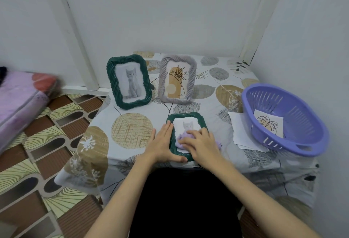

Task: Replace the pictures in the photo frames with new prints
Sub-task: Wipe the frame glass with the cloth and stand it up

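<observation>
A small green frame [186, 117] with a cat print lies flat at the table's near edge. My left hand [164, 143] rests with straight fingers along its left side, the thumb under its lower edge. My right hand [200, 144] presses a purple cloth [218, 144] onto the frame's glass, fingers spread flat. A larger green frame [129, 81] with a grey kitten print stands upright at the back left. Beside it stands a grey frame [176, 79] holding a botanical line print.
A purple plastic basket [283, 118] at the right holds a leaf-drawing print [270, 125]. White sheets [239, 130] lie partly under it. The patterned tablecloth [132, 130] covers a small table against white walls. A pink mattress [20, 101] lies on the floor at left.
</observation>
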Motion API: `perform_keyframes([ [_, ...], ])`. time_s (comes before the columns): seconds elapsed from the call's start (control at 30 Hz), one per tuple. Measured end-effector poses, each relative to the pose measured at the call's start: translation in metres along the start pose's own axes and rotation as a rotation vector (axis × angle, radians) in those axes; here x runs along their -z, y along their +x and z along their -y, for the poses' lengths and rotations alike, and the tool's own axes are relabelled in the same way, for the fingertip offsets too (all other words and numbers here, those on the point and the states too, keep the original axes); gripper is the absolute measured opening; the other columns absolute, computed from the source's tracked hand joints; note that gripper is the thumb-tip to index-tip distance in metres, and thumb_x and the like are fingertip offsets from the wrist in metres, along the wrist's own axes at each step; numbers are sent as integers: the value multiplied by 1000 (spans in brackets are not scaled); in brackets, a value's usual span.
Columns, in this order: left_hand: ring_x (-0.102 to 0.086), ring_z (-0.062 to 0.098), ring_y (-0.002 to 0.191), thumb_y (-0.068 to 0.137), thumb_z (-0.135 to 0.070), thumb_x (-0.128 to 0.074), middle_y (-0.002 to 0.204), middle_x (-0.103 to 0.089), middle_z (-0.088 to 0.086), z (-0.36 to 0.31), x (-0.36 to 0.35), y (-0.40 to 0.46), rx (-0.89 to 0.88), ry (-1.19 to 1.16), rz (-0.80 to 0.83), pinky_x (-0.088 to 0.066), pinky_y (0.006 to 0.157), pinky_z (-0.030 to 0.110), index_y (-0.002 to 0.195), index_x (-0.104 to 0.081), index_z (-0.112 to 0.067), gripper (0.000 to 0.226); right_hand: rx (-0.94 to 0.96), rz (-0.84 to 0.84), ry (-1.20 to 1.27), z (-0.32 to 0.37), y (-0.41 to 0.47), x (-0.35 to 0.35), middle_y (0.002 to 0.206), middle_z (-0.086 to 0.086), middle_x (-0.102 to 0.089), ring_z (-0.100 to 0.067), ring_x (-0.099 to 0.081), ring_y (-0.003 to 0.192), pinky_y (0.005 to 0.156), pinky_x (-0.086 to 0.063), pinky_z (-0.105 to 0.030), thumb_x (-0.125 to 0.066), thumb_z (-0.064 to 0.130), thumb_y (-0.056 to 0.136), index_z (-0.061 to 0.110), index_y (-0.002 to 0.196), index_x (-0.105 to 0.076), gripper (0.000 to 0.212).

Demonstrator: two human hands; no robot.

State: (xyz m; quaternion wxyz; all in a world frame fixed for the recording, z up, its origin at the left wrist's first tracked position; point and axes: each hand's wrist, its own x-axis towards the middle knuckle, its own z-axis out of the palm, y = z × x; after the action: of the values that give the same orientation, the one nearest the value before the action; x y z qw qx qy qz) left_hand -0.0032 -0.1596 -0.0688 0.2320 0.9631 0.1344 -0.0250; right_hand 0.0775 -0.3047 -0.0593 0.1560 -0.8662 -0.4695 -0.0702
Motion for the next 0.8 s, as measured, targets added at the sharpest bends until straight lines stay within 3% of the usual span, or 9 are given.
perform_keyframes([
  [0.07,10,10,144,62,-63,-70,157,13,-3,1,1,1,-3,-5,4,13,114,39,148,6,-11,125,91,-36,3,-13,-19,0,101,9,-69,-25,-57,75,59,-43,-35,-42,45,80,42,82,-69,27],
  [0.17,10,10,144,61,-65,-70,156,14,-3,1,2,2,0,-7,30,13,114,39,148,7,-13,127,21,38,-12,-38,-12,20,116,14,-64,-22,-46,85,70,-30,-31,-49,45,86,40,96,-69,23],
  [0.23,10,10,144,61,-65,-70,156,14,-4,1,2,2,4,-13,32,13,115,40,148,7,-13,127,-21,-3,3,-39,1,17,116,13,-65,-22,-41,83,70,-26,-31,-52,43,86,37,99,-70,23],
  [0.43,10,9,144,60,-65,-70,156,15,-5,2,2,3,8,-15,39,13,115,40,148,8,-15,128,127,-55,130,-48,-34,10,108,16,-69,-20,-41,71,62,-41,-33,-42,44,85,38,95,-68,29],
  [0.57,11,10,144,61,-66,-69,156,15,-4,2,3,3,3,0,51,13,115,40,148,8,-14,127,-36,-39,93,-51,-6,17,110,16,-68,-19,-35,78,68,-30,-31,-29,56,82,36,100,-69,48],
  [0.7,10,9,144,60,-65,-70,156,14,-5,0,3,2,11,-4,43,12,115,39,148,7,-15,127,-41,-6,167,-32,-10,7,112,13,-67,-20,-36,80,73,-33,-34,-46,42,88,32,103,-68,29],
  [0.8,10,9,144,59,-67,-69,156,14,-6,2,3,3,13,5,48,12,115,39,148,7,-15,128,78,38,235,-53,-47,18,106,15,-69,-18,-39,76,69,-41,-32,-42,49,85,38,103,-66,32],
])
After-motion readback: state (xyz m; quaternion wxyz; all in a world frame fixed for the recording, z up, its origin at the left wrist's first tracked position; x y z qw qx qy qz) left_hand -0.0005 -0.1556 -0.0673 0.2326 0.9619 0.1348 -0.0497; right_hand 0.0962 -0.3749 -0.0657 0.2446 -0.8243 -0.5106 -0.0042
